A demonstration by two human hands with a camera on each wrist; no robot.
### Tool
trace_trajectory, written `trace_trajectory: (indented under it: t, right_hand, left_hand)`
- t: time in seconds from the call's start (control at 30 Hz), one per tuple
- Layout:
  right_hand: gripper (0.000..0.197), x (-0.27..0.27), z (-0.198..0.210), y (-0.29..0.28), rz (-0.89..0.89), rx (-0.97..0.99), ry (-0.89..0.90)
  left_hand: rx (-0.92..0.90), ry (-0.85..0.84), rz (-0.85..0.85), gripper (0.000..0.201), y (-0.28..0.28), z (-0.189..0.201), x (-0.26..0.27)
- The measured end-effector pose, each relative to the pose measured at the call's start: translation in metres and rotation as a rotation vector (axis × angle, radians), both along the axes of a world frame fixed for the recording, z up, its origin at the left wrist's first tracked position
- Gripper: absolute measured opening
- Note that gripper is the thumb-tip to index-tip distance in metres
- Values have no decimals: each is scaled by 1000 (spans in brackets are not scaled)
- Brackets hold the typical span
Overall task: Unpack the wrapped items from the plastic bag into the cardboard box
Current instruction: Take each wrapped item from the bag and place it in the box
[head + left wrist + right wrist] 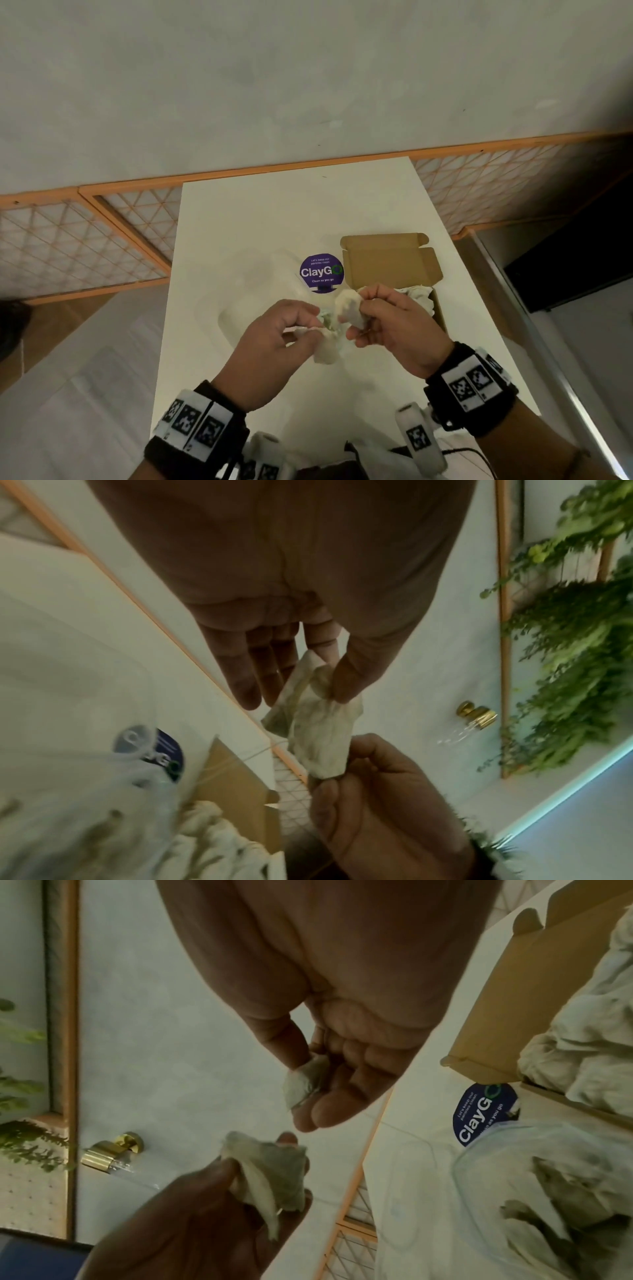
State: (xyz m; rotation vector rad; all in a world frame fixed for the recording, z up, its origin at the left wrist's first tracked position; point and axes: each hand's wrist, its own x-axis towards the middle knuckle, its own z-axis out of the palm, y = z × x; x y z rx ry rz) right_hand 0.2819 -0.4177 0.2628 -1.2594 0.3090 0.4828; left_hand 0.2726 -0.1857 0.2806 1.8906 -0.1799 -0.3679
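Above the white table (274,212), both hands hold a wrapped item (349,308) in crumpled white paper. My left hand (308,325) pinches the loose paper (318,737) between thumb and fingers. My right hand (359,308) grips the other end, and a corner of paper (304,1085) shows under its thumb. The clear plastic bag (260,298) lies left of the hands with more wrapped items (555,1199) inside. The open cardboard box (387,260) stands at the right, just beyond my right hand, with white wrapped bundles (416,294) in it.
A round purple ClayGo sticker (321,273) sits on the table between bag and box. An orange-framed lattice panel (85,246) runs along the wall behind the table. Plants (575,642) hang on the wall. The table's right edge is close to the box.
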Motion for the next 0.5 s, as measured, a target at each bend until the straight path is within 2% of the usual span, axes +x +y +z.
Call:
trace_trajectory:
  t: [0.17,0.4,0.5]
  right_hand:
    - [8,-11,11,2,-39,88,-81]
    - [8,-18,14,0,-57,145,-202]
    - [6,-18,13,0,-63,187,-243]
  left_hand:
    - [-151,8,-43,22,-23,14,9]
    - [-261,0,22,11,-39,20,14]
    - [-299,-21,41,13,-42,27,14]
